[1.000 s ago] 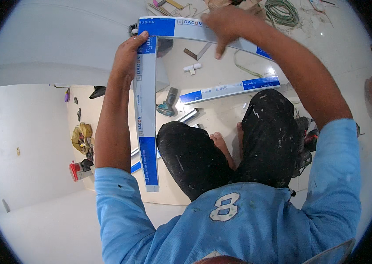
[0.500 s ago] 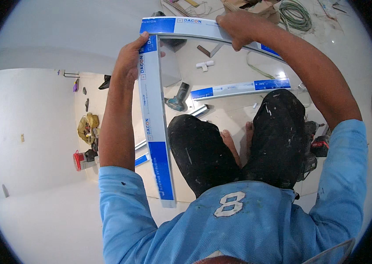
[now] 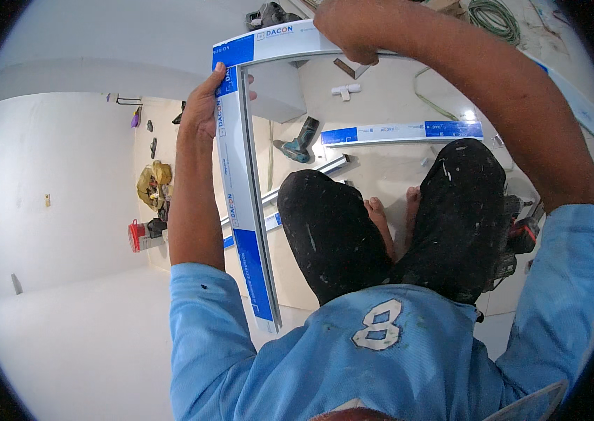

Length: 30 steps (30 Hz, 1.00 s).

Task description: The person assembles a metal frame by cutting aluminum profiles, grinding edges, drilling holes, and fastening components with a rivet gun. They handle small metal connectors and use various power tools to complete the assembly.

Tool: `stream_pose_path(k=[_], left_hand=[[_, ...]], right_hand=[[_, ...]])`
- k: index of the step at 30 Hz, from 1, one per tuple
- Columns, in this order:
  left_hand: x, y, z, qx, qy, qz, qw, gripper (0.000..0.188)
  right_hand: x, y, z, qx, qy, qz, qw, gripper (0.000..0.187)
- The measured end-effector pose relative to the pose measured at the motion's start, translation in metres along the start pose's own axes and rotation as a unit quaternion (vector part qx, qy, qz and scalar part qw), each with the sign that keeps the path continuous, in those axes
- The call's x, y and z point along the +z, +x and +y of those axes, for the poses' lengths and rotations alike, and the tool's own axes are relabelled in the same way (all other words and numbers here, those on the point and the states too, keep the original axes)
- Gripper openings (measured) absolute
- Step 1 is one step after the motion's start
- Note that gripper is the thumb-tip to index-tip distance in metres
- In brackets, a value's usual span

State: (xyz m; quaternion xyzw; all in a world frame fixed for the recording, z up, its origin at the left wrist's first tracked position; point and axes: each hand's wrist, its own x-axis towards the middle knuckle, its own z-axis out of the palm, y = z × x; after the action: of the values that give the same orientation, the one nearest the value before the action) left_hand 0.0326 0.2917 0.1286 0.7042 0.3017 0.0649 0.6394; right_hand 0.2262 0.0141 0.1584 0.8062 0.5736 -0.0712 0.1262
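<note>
An L-shaped corner of two aluminium profiles in blue-and-white film is raised in front of me. One is a short profile (image 3: 234, 161) that runs down toward my chest on the left. The other is a long profile (image 3: 276, 31) that crosses the top, passes behind my right forearm and reappears at the far right. My left hand (image 3: 202, 105) is closed round the short profile just below the corner, thumb on its face. Farther right, my right hand (image 3: 353, 28) grips the long profile from above, its fingertips partly hidden.
Beyond my knees a filmed profile (image 3: 402, 132) lies on the tiled floor near a cordless drill (image 3: 298, 140), a white pipe tee (image 3: 345, 91) and a try square (image 3: 349, 68). Power tools (image 3: 518, 235) sit by my right leg. A coiled hose (image 3: 493, 19) lies far right; a white wall (image 3: 44, 210) stands left.
Both joined profiles have shifted left and tilted slightly, the corner dropping a little in view. My right hand has moved left and away, and more of the long profile shows at the right.
</note>
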Motion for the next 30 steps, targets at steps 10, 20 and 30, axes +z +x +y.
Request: stream_pose_path(k=[10, 20, 30], left_hand=[[-0.015, 0.004, -0.011, 0.003, -0.101, -0.030, 0.994, 0.050], [-0.017, 0.008, -0.019, 0.001, -0.094, -0.045, 0.995, 0.053], [0.022, -0.022, -0.039, -0.001, -0.061, -0.138, 0.989, 0.063]], right_hand=[[-0.027, -0.005, -0.012, -0.002, -0.057, 0.064, 0.996, 0.034], [-0.010, 0.002, -0.018, 0.018, -0.099, 0.080, 0.992, 0.038], [0.103, 0.042, 0.027, 0.051, 0.010, 0.078, 0.996, 0.030]])
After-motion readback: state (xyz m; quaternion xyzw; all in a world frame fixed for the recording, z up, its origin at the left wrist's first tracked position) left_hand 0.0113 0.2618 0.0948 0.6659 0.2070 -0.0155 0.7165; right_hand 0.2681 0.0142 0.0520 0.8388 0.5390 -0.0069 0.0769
